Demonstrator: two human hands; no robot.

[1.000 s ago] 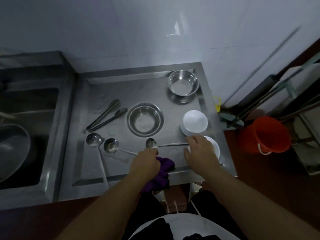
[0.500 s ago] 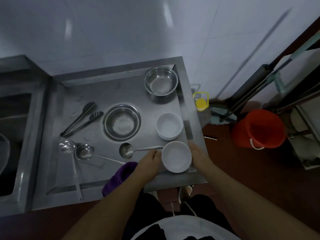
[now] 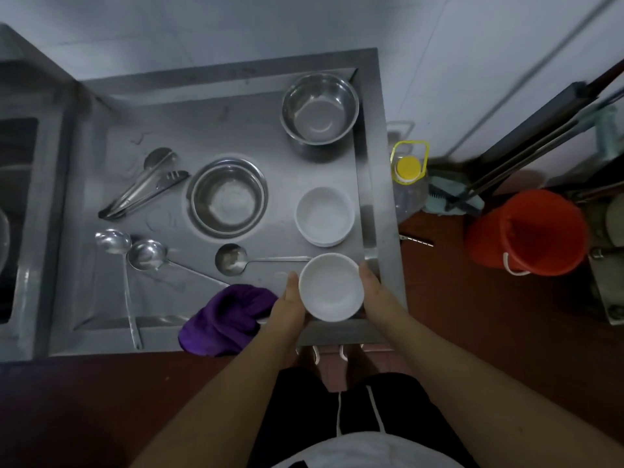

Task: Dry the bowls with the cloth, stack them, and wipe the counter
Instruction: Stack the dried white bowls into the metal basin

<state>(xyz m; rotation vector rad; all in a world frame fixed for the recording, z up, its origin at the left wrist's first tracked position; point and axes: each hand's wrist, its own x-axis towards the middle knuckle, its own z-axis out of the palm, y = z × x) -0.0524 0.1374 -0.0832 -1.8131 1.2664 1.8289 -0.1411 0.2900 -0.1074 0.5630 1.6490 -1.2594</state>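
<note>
Both hands, left hand (image 3: 289, 307) and right hand (image 3: 377, 292), now clasp the white bowl (image 3: 331, 287) by its sides, fingers (image 3: 366, 270) lying along it, having left the purple cloth (image 3: 227, 317) just left of it on the counter (image 3: 202, 130); drying likely next.

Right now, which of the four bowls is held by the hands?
The near white bowl, between the left hand and the right hand. The other white bowl and both steel bowls stand untouched farther back.
</note>
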